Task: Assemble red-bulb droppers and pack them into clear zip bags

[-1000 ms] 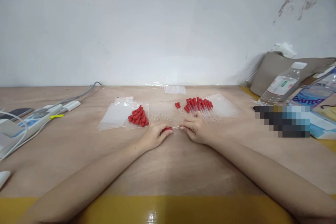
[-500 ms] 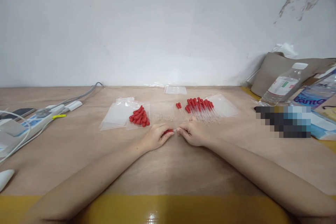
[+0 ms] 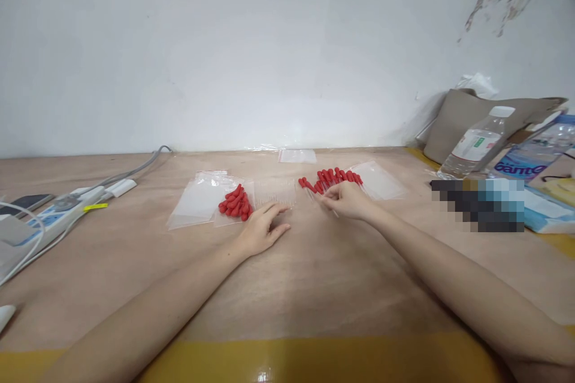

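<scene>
Left hand (image 3: 266, 230) showing a wide grip near red bulbs (image 3: 236, 203), right hand (image 3: 345, 200) pinching a dropper (image 3: 312, 187) beside other droppers (image 3: 335, 176)

Near tabletop (image 3: 291, 293) gives passage; red bulbs (image 3: 235, 202) (heaped) obstruct beyond.

Bench (image 3: 287, 287), lower frame; wall (image 3: 224, 42) behind. Left of centre: dropper bulbs (image 3: 236, 202) on plastic bag (image 3: 221, 219). Mid-frame: tubes (image 3: 275, 191), between bulbs and droppers (image 3: 336, 173) right of centre. Far left: power strip (image 3: 51, 219). Far right: bottles (image 3: 475, 143).
</scene>
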`<control>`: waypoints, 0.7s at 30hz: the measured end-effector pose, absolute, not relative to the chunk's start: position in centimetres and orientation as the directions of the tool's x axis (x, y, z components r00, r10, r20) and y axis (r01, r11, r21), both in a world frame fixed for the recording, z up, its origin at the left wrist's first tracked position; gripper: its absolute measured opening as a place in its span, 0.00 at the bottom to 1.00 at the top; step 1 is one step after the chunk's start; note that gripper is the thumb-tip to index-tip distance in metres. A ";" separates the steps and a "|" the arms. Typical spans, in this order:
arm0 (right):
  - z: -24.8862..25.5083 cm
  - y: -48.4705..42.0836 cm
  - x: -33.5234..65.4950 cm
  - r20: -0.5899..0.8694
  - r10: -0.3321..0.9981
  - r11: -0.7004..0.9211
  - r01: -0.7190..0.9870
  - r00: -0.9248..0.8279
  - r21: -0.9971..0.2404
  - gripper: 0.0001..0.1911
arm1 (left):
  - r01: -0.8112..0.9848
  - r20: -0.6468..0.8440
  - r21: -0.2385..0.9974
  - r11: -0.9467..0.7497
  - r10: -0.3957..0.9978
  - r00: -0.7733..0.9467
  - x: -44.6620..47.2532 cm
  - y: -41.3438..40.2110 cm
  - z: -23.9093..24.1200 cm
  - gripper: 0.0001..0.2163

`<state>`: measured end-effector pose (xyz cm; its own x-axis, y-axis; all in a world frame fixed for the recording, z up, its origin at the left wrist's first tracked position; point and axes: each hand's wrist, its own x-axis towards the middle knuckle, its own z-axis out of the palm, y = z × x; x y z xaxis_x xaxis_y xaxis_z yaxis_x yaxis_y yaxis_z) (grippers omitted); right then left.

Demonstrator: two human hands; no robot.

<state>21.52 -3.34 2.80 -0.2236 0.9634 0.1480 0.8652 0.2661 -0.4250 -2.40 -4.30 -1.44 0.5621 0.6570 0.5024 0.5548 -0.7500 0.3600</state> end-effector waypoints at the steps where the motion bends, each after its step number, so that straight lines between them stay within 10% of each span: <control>1: 2.7 -2.8 21.5 0.167 0.974 0.209 0.892 -0.153 -0.402 0.14 | 0.556 0.492 0.361 -0.749 0.659 0.568 -2.4 -4.3 -1.5 0.14; 8: 1.3 0.1 18.9 0.229 0.973 0.039 0.993 -0.012 -0.112 0.15 | 0.565 0.426 0.373 -0.736 0.677 0.600 -2.4 -4.3 -1.4 0.09; 21: 0.6 1.2 17.9 0.193 0.980 -0.014 0.989 0.042 -0.145 0.22 | 0.549 0.449 0.364 -0.753 0.658 0.604 -2.2 -4.3 -1.5 0.07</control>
